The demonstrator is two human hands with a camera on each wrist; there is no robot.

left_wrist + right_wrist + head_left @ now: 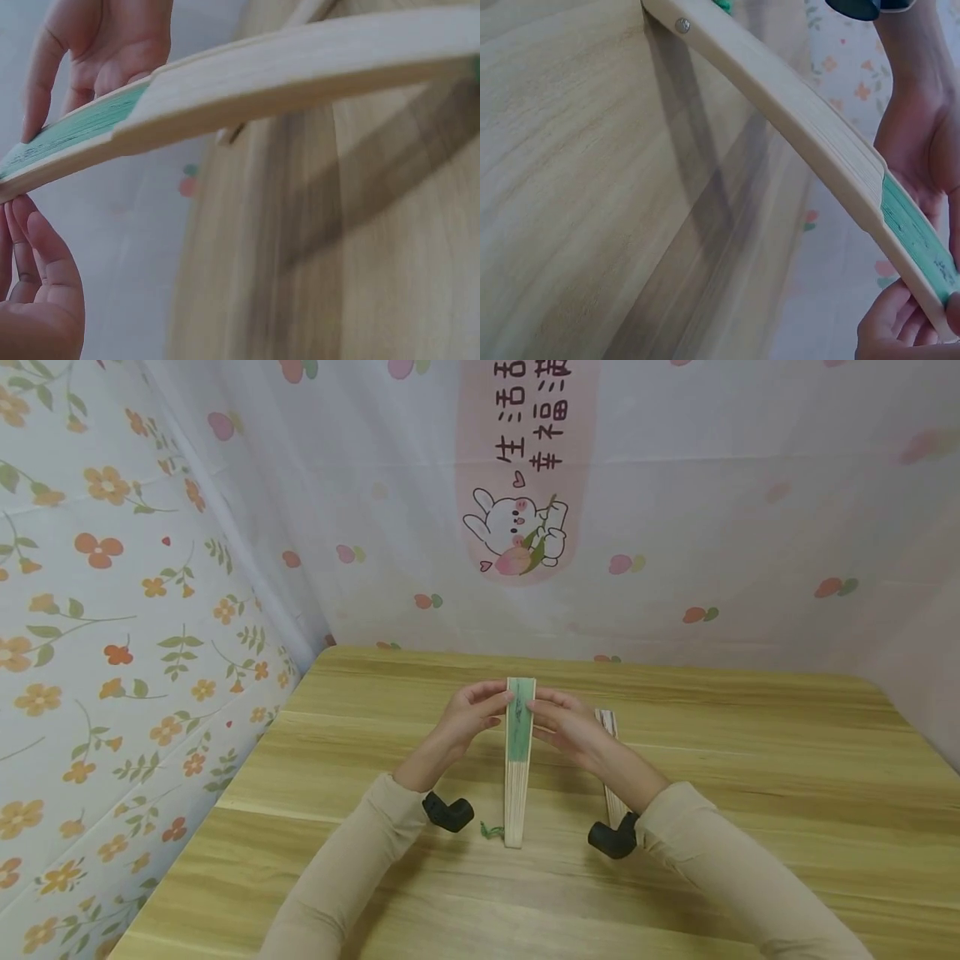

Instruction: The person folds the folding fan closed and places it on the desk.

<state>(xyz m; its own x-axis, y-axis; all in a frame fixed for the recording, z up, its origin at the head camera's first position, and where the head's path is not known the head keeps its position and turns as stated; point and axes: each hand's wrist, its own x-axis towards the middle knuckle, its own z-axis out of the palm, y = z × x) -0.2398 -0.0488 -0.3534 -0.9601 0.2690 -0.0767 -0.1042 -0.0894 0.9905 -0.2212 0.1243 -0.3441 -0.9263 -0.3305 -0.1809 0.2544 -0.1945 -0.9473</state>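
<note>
A folded folding fan with pale wooden ribs and a green leaf stands tilted between both hands. On its left side, the left hand pinches the green upper end with fingers and thumb. The right hand holds the same end from the right. A metal rivet shows at the narrow end, low over the table, in the right wrist view. Whether that end touches the table I cannot tell. Beside it hangs a small green cord. The leaf is still pleated together in the left wrist view.
Another folded fan lies on the wooden table, partly hidden by the right wrist. Black wrist mounts sit on both sleeves. Behind the table hangs a printed curtain; a floral cloth covers the left side.
</note>
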